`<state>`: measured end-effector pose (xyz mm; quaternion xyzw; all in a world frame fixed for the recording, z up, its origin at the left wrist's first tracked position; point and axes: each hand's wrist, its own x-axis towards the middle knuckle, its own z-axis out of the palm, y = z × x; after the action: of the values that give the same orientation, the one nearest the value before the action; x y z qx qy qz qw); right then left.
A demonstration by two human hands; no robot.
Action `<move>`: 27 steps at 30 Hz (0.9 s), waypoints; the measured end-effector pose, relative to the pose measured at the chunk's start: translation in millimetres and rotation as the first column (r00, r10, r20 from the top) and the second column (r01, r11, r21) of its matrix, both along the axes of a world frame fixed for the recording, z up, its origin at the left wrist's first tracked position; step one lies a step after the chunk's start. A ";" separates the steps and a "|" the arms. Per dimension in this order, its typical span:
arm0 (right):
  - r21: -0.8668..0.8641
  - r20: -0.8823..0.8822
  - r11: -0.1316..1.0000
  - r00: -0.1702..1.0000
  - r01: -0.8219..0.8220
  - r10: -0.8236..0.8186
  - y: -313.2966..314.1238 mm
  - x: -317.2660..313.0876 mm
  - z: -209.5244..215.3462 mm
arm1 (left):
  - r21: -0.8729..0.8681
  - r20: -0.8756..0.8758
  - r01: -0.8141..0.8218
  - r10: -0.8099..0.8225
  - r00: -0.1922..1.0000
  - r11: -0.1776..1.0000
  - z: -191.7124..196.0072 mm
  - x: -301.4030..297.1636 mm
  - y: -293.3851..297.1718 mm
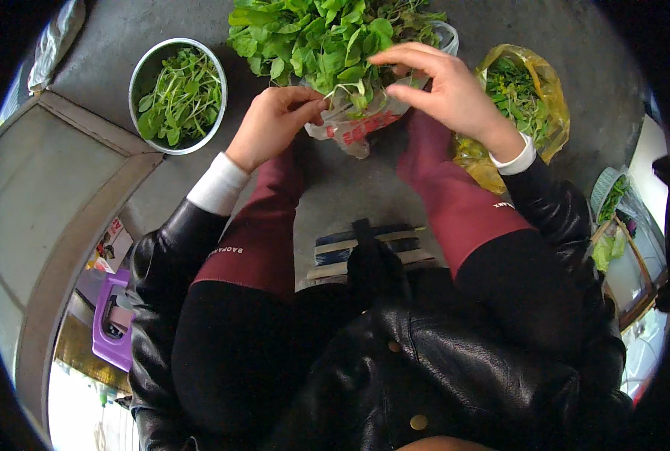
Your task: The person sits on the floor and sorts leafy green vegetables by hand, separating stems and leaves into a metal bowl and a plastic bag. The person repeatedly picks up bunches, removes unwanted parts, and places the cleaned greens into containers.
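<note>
A heap of leafy green vegetables point(312, 34) lies on a clear plastic bag point(357, 128) on the grey floor straight ahead. My left hand point(275, 124) pinches a pale stem point(338, 94) at the near edge of the heap. My right hand point(444, 86) hovers just right of it, thumb and fingers closed around the same sprig among the leaves. Both forearms reach out over my knees in dark red boots.
A metal bowl point(141, 71) with picked greens stands at the left. A yellow plastic bag point(545, 83) with more greens lies at the right. A concrete step point(57, 195) runs along the left; a purple stool point(109, 331) sits low left. A basket point(605, 188) is far right.
</note>
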<state>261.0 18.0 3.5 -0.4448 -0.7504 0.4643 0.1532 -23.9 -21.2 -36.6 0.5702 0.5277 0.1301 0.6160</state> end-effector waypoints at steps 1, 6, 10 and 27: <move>0.076 -0.098 0.996 0.994 -0.041 0.048 -0.4 -3.0 -2.3 | -0.024 -0.012 0.019 -0.019 1.000 1.000 19.5 2.3 5.6; -0.033 -0.197 0.998 0.980 -0.051 0.043 -4.0 -37.5 18.4 | 0.095 -0.158 0.093 -0.077 0.984 0.991 55.9 5.3 11.4; -0.096 -0.176 0.995 0.984 0.025 -0.042 -3.6 -39.4 15.1 | 0.026 -0.063 0.154 -0.152 0.986 0.988 58.8 10.6 14.4; 0.251 0.080 0.920 0.941 0.300 -0.328 -6.8 66.9 -2.4 | 0.552 -0.272 0.029 0.147 0.951 0.833 35.5 -52.5 27.8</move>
<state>327.9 11.2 1.1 -0.5654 -0.7266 0.3140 0.2318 -76.4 6.6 -1.1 0.7192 0.5735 0.2062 0.3337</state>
